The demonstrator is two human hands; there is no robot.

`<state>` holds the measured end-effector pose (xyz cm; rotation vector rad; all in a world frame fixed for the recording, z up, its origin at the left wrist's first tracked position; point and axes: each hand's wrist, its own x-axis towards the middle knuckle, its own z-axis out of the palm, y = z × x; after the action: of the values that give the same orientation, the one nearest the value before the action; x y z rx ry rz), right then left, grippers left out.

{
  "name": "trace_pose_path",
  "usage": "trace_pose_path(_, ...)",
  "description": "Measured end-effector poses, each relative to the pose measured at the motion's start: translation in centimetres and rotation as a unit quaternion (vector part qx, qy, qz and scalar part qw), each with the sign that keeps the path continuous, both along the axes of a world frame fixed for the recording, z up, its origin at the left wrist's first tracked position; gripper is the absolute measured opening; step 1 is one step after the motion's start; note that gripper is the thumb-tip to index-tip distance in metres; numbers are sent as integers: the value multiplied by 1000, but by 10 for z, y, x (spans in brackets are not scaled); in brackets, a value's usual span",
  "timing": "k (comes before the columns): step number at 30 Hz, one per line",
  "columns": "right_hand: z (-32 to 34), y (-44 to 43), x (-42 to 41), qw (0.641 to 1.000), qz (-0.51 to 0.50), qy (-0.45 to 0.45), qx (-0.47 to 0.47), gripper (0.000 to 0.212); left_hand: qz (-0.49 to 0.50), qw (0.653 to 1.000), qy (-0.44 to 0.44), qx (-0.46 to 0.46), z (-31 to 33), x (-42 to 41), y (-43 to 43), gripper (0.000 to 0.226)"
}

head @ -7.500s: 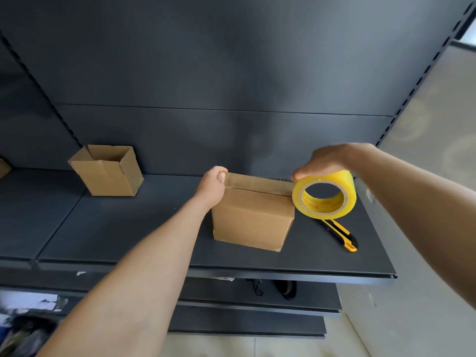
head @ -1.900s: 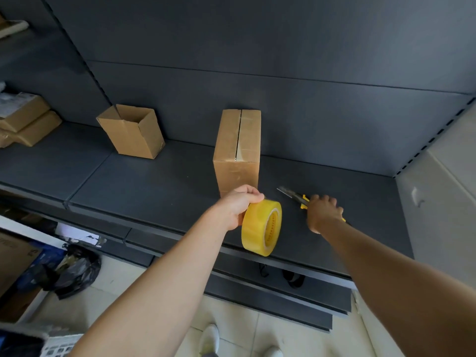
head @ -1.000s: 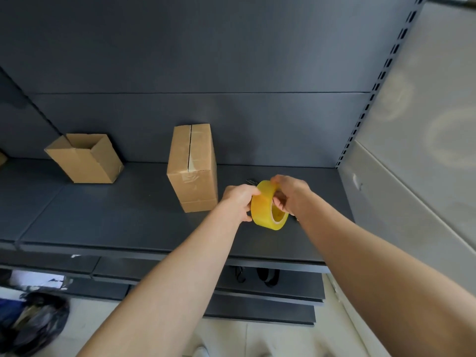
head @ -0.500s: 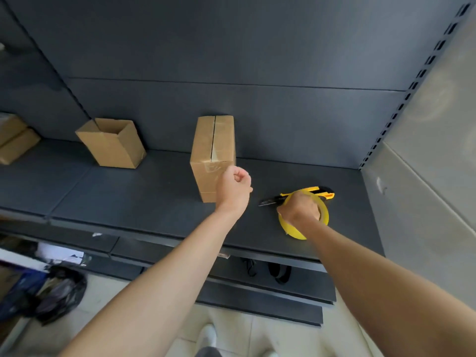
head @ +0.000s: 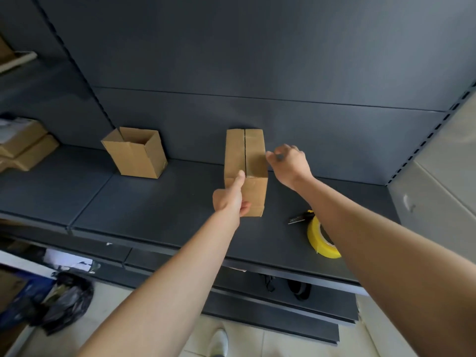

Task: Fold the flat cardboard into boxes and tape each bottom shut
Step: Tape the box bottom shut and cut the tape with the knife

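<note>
Head view: taped box (head: 246, 171) is standing on end near the middle of the shelf (head: 154, 207), seam face up. Left hand (head: 229, 200) is pushing its thumb against the front face just under the seam, other fingers curled in. Right hand (head: 288, 163) is sitting just beside the box's upper right edge, fingers curled, tips bunched; contact cannot tell. Half a second ago it was setting down the tape roll (head: 322, 240); now the roll is lying released by the knife (head: 300, 218) and both hands are at the box. Probably the strip is cut and getting rubbed down, so this bottom is nearly finished. Open box (head: 136, 153) is sitting well left, flat cardboard (head: 23, 145) further left
</note>
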<state>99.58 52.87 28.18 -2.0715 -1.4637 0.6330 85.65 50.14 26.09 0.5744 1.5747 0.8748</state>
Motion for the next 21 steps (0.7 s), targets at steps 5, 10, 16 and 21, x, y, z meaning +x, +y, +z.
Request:
trace_pose_path(5,6,25,-23,999,30,-2,-29,47,-16,1000,16,-11,3,-21,17,56)
trace_pose_path(10,4,46,-20,997,20,-62,-42,62,-23,997,57,38,5,-51,35,41)
trace_pose_path(16,7,71,-31,995,38,-77,-48,73,-74,991,87,72,9,-57,46,31)
trace_pose_path(21,-2,81,-22,993,60,5,-102,75,-101,986,100,85,10,-48,48,31)
